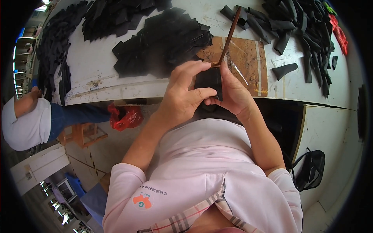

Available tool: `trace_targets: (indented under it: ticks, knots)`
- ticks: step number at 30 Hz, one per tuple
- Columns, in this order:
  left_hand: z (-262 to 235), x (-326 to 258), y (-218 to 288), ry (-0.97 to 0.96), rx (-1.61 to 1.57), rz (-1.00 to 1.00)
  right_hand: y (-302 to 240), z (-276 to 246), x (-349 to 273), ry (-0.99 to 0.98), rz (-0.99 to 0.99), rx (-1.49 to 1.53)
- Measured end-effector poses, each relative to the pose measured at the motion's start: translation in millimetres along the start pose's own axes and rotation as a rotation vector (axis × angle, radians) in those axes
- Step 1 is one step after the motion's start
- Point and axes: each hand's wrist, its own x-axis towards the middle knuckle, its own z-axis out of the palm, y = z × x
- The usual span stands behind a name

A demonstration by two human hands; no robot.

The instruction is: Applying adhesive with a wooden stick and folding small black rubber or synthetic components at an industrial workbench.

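In front of my body, both hands hold a small black fabric piece near the table's front edge. My left hand grips its left side, with the thumb across the front and the fingers bent over the top. My right hand closes on its right edge, fingers curled underneath. A thin brown stick slants up and away from the fabric's top edge, beside my right fingertip. Whether its lower end is pinched or sits inside the fabric is hidden. Behind my hands lies a worn brown board with tape on it.
Piles of black fabric pieces cover the white table; more folded black pieces lie at the far right. A red plastic bag hangs below the edge. Another person is at left. A black bag hangs right.
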Motion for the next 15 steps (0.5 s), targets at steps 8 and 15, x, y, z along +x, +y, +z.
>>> trace_targets:
  ticks: [8, 15]
  knots:
    - [12, -13, 25, 0.437, -1.246, -0.745, 4, 14, -8, 0.126, -0.302, 0.096]
    - [22, -11, 25, 0.351, -1.263, -0.826, 6, 3, -13, 0.174, -0.338, 0.077]
